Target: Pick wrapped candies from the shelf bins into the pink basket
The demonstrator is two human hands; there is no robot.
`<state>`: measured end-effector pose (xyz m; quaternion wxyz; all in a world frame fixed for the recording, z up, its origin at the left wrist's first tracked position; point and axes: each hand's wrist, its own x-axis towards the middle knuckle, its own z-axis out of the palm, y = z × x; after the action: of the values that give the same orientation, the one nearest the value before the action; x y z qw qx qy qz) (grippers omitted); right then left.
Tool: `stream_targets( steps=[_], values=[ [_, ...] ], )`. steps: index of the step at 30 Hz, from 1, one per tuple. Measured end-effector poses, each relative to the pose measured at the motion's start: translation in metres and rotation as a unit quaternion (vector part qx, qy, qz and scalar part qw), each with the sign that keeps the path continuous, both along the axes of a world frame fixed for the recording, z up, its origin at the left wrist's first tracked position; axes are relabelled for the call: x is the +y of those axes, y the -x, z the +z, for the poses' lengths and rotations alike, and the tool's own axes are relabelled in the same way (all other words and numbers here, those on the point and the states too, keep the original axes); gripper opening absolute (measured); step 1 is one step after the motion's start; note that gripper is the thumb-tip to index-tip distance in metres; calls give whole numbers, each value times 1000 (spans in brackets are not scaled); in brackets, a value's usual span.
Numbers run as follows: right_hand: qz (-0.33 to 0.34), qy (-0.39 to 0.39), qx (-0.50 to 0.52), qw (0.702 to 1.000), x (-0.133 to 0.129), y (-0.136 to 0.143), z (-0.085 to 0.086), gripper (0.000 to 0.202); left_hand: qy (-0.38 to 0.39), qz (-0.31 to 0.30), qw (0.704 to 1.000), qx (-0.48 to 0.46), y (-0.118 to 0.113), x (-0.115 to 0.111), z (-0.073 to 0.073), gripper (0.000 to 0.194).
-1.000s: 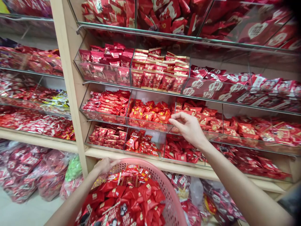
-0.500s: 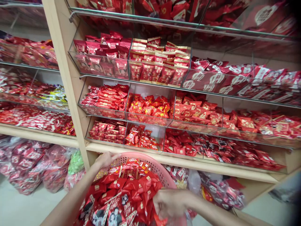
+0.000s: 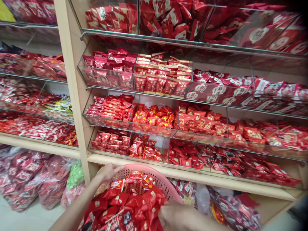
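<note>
While left fingers (image 3: 116, 168) grip the pink basket (image 3: 170, 186)—heaped with red packets (image 3: 134, 200)—right fingers (image 3: 164, 215) curl, grasp unclear.

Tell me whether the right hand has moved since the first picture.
Yes, down: first in front of the bins above the wooden shelf edge, the right hand is now below it, at the pink basket.

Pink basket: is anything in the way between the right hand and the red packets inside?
Nothing visible. The right hand is at the right side of the pink basket, beside the red packets. I can't tell whether its fingers touch them.
</note>
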<state>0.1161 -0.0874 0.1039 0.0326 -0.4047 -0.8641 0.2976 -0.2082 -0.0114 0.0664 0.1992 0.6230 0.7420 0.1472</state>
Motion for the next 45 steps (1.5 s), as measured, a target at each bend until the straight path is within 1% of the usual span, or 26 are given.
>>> stream_targets(
  steps=[1, 2, 4, 5, 7, 8, 10, 12, 13, 16, 19, 22, 25, 27, 29, 30, 31, 32, 33, 34, 35, 37, 39, 41, 43, 45],
  values=[
    [55, -30, -48, 997, 4, 2, 21, 27, 1, -3, 1000, -2, -1, -1, 2, 60],
    [88, -45, -74, 992, 10, 5, 44, 23, 1, -7, 1000, -5, -2, -2, 3, 61],
    [64, -129, -35, 989, 27, 11, 94, 14, 0, -10, 1000, -3, -4, -3, 4, 62],
    [36, -179, 1, 983, 38, 14, 119, 14, -2, -8, 1000, 1, -4, -3, 3, 62],
    [-9, -270, 76, 960, 62, 20, 161, 14, -4, -1, 1000, 8, -3, -2, 2, 63],
    [-34, -309, 110, 944, 74, 23, 178, 13, -6, 4, 1000, 9, -3, -1, 0, 63],
    [-84, -377, 148, 910, 98, 31, 200, 12, -8, 8, 1000, 8, -1, -1, -2, 63],
    [-130, -418, 152, 886, 117, 39, 211, 13, -14, 3, 1000, 2, 0, 0, -3, 62],
    [-147, -423, 145, 883, 125, 43, 212, 15, -16, 1, 1000, 0, 0, -1, -3, 61],
    [-172, -383, 121, 899, 140, 52, 210, 20, -15, 0, 1000, 0, -1, -2, -2, 61],
    [-183, -353, 134, 908, 146, 56, 204, 21, -9, -1, 1000, -3, -1, -2, -1, 62],
    [-190, -340, 194, 900, 150, 55, 200, 18, -9, -2, 1000, -12, 0, -2, -2, 63],
    [-184, -325, 274, 886, 150, 51, 199, 16, -8, -1, 1000, -17, 1, 0, -3, 63],
    [-176, -319, 330, 871, 143, 45, 202, 17, -7, -5, 1000, -21, 2, 0, -4, 62],
    [-172, -300, 389, 854, 127, 37, 203, 19, -5, -8, 1000, -25, 2, 0, -3, 62],
    [-171, -283, 416, 847, 116, 33, 202, 20, -4, -8, 1000, -26, 1, 0, -3, 62],
    [-168, -258, 434, 847, 103, 29, 199, 21, -1, -5, 1000, -25, 1, 0, -2, 63],
    [-162, -223, 440, 855, 89, 25, 192, 22, 0, -3, 1000, -23, 1, 0, -2, 64],
    [-151, -183, 435, 869, 75, 23, 181, 22, -1, -4, 1000, -23, 0, 0, -2, 66],
    [-135, -136, 417, 889, 60, 20, 167, 22, -4, -8, 1000, -25, 0, 0, -2, 66],
    [-114, -89, 390, 909, 46, 19, 149, 21, -7, -14, 999, -29, 0, 0, -2, 67],
    [-73, 4, 342, 937, 21, 16, 106, 20, -8, -25, 999, -36, 0, 1, -2, 67],
    [-62, 91, 291, 950, 1, 15, 60, 18, -1, -22, 999, -35, 1, 1, -3, 66],
    [-69, 161, 226, 958, -15, 14, 20, 15, 6, -12, 1000, -27, 1, 1, -3, 66],
    [-94, 224, 160, 957, -26, 14, -10, 13, 3, -12, 1000, -24, 1, 1, -3, 64],
    [-121, 267, 113, 949, -32, 15, -31, 10, -2, -14, 1000, -23, 0, 1, -2, 62]
  ],
)
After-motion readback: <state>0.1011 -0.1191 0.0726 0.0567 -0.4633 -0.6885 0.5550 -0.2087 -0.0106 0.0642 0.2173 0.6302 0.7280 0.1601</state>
